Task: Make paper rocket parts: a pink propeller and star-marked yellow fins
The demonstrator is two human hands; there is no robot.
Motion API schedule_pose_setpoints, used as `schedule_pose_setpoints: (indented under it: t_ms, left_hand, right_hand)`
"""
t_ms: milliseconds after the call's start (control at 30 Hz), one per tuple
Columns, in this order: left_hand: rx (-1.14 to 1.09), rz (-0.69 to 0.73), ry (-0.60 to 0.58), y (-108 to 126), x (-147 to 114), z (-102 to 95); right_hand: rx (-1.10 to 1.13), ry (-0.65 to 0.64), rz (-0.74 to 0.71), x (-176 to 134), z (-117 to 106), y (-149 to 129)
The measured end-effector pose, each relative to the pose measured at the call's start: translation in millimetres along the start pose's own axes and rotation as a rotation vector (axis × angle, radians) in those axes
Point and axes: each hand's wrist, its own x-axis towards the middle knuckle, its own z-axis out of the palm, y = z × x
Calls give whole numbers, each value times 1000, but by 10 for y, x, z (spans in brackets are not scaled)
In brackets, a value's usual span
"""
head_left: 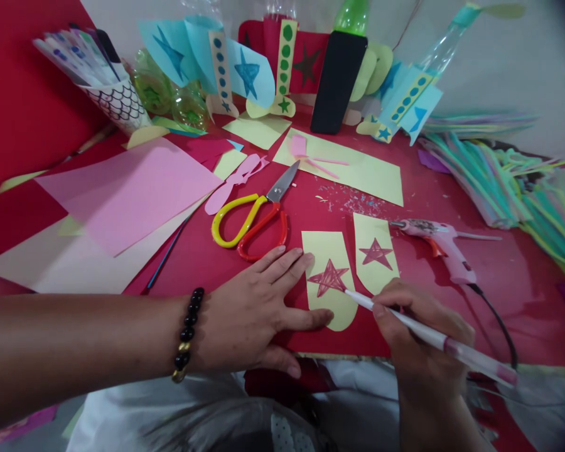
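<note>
A pale yellow paper cutout (323, 246) with a rounded lower end lies on the red tabletop, bearing a dark red star. My left hand (258, 304) rests flat with fingers apart, its fingertips touching the cutout's left side and lower part. In my right hand (424, 333) is a white felt-tip pen (424, 331), its tip at the star's lower right point. Just beyond it lies a second yellow cutout (367, 229) with a coloured red star. Scissors (263, 213) with yellow and red handles lie with blades together, just beyond my left fingers.
A pink glue gun (440, 242) with a cord lies on the right, near bundled pastel pipe cleaners (480, 169). Pink paper (132, 188) covers the left side. At the back stand a pen cup (115, 103), decorated bottles and a black phone (339, 81).
</note>
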Motion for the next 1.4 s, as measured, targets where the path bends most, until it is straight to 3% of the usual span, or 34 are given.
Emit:
schedule_pose_setpoints:
  t_ms: [200,367,433,600,700,833,967,1100,1233,1400]
  left_hand:
    - [8,10,27,-8,-4,18]
    - [16,6,22,-10,-3,22]
    - [20,4,23,-7,-1,19]
    - [16,12,23,-8,3,13]
    - [11,10,14,-9,1,9]
    - [12,10,17,-7,-5,5]
    - [10,9,28,-8,-4,7]
    - [10,12,29,-7,-1,6]
    - [12,6,19,-4,-5,5]
    - [1,7,8,-7,-6,11]
  right_hand:
    - [73,-124,28,7,28,-25]
    - [4,147,105,-9,66,-83]
    - [-2,190,104,-14,70,-90]
    - [-13,86,93,-11,64,-82]
    - [-13,150,101,-4,70,-96]
    - [-13,116,106,2,77,-118]
    - [-19,168,92,-3,74,-100]
    - [-2,51,89,-10,57,-68]
    - [-28,103,71,-18,39,-53]
    - [-17,72,91,-9,45,-71]
